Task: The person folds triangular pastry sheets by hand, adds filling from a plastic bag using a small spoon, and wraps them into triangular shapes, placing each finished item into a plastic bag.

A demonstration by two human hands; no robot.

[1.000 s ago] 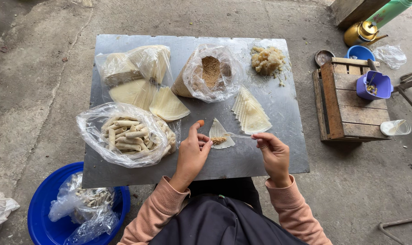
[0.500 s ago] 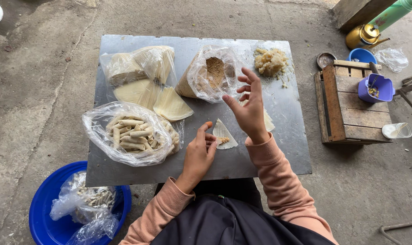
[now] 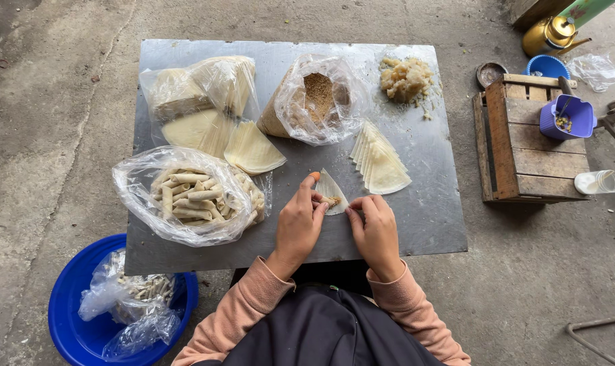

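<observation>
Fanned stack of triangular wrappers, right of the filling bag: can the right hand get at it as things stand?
Probably yes. The fanned stack of wrappers lies just above the right hand on the metal table, with bare surface between; only the small wrapper occupies its fingers.

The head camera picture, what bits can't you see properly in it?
- Head view: the wrapper is partly covered by the left hand and right hand, so its lower edge is hidden.
- Head view: the filling on it is too small to identify.
- Head view: the blue basin is cut by the bottom edge, its contents blurred by a plastic bag.
- Head view: the purple cup holds bits too small to tell.
</observation>
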